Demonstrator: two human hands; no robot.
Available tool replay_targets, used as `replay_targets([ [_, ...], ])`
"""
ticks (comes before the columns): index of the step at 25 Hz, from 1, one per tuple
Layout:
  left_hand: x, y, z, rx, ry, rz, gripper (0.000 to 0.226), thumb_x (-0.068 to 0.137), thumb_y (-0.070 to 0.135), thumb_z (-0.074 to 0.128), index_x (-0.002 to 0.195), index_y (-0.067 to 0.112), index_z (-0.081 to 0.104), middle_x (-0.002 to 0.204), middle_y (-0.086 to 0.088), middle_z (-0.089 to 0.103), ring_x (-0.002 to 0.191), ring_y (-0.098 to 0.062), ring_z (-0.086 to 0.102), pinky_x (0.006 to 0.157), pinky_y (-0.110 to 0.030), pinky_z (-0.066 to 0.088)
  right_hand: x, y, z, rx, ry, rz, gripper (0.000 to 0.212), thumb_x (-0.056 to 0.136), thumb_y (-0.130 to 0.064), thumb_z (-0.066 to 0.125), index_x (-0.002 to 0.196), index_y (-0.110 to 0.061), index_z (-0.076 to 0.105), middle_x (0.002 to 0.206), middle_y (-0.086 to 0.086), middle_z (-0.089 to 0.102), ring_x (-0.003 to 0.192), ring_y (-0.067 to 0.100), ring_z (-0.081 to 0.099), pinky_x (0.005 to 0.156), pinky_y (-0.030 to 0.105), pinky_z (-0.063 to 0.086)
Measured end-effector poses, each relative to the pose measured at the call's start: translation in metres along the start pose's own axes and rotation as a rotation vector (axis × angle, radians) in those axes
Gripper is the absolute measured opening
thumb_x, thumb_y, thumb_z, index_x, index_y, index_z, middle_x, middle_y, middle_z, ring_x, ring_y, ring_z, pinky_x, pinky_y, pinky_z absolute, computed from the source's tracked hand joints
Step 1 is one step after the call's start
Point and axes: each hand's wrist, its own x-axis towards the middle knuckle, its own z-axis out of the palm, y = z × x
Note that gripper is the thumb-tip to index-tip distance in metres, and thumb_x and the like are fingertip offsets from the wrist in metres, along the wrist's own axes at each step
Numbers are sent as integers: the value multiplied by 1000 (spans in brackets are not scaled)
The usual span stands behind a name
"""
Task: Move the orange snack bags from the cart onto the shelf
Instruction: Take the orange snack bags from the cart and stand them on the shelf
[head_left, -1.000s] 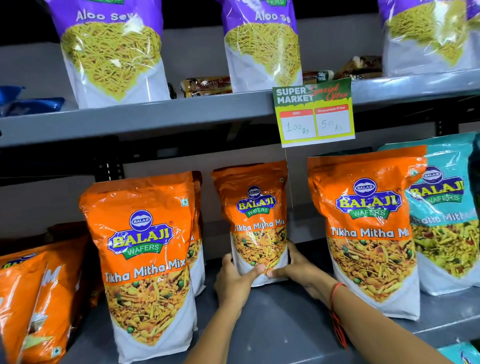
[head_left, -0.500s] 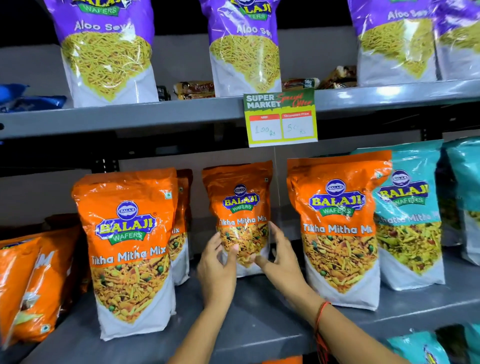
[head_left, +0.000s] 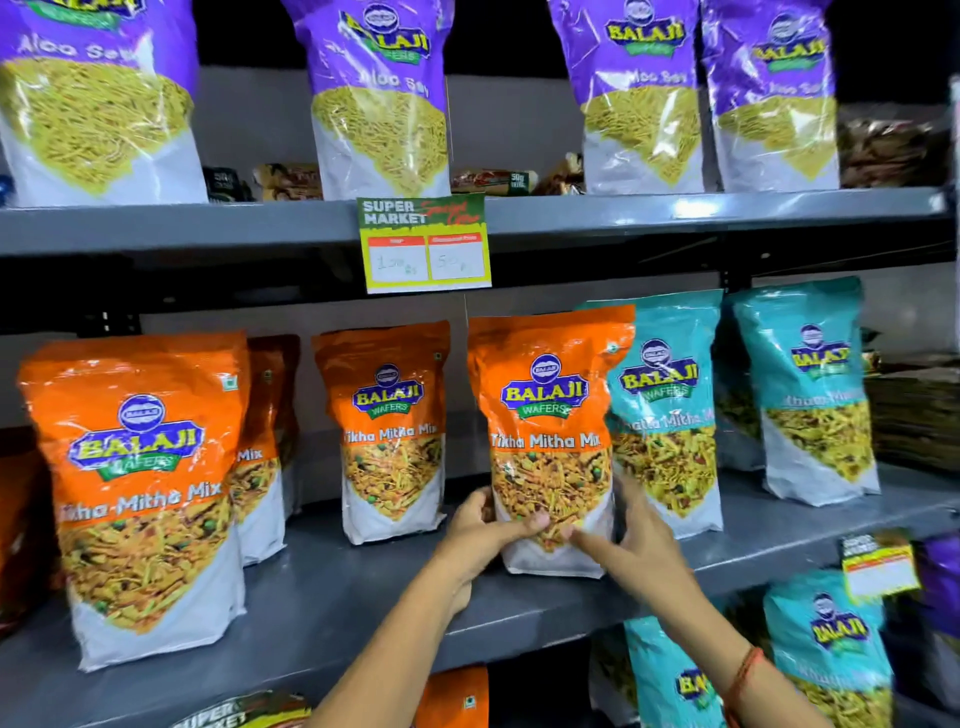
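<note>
We see two bare hands at an orange snack bag (head_left: 550, 441) standing upright on the grey shelf (head_left: 332, 587), between another orange bag (head_left: 389, 431) and a teal bag (head_left: 667, 415). The left hand (head_left: 485, 535) grips its lower left edge; the right hand (head_left: 631, 540) presses its lower right side, fingers spread.

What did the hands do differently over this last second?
Both hands left the middle orange Tikha Mitha Mix bag and shifted right. The left hand and right hand now clasp the lower part of the neighbouring orange bag beside the teal bags. All bags stayed standing on the grey metal shelf.
</note>
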Motion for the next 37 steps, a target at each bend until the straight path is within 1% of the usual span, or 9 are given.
replay_targets([
  [2,-2,0,0,-11,7,2,71,33,42,93,95,27,62,107,0,75,102,-14,71,92,-31,55,0,10,-1,-68,-111,35,94,67,-32,85,138,-53,26,129,-14,57,119,13,56,93,32,48],
  [6,-17,1,-12,7,40,80,55,50,31,94,96,29,64,99,13,75,81,8,71,65,-8,53,6,11,10,-122,-126,23,96,59,-35,86,142,-26,39,122,-5,66,110,21,64,78,33,49],
  [10,-43,7,-48,-13,194,143,68,45,36,93,107,25,66,107,7,76,98,-9,71,84,-26,56,12,-11,39,-87,-207,-38,101,51,-43,84,141,-33,39,112,-18,61,108,11,62,86,31,51],
  [14,-67,7,-93,51,353,167,63,36,51,92,93,39,68,96,15,78,93,-8,74,82,-31,58,14,-35,78,32,-315,-85,89,52,-41,83,119,-71,33,113,-36,59,106,-7,60,84,20,52],
  [16,-76,5,-107,107,413,169,63,36,56,90,93,40,67,98,12,78,96,-12,73,88,-40,58,12,-40,95,94,-365,-79,85,53,-38,84,111,-74,33,116,-33,61,110,-5,61,90,25,55],
  [19,-84,0,-115,142,477,141,70,35,62,88,97,36,66,102,9,77,99,-17,71,93,-48,56,10,-42,109,143,-418,-55,83,53,-37,85,112,-71,37,116,-28,64,110,-2,62,91,25,56],
  [24,-86,-4,-116,151,492,106,72,36,65,86,98,35,67,102,9,77,100,-17,70,93,-49,55,11,-43,116,171,-470,-30,96,58,-33,88,139,-39,38,126,-17,63,110,-3,60,92,25,55],
  [27,-85,-4,-113,128,484,105,78,34,66,86,102,34,67,104,9,77,101,-17,70,94,-48,55,12,-43,116,196,-495,-12,94,62,-28,89,140,-38,36,129,-15,62,109,-8,57,85,13,50],
  [37,-90,-2,-112,111,480,79,84,33,69,85,108,35,65,106,14,75,101,-9,69,94,-44,56,13,-38,116,248,-523,50,111,65,-32,89,150,-39,19,146,-9,51,126,6,53,94,16,46],
])
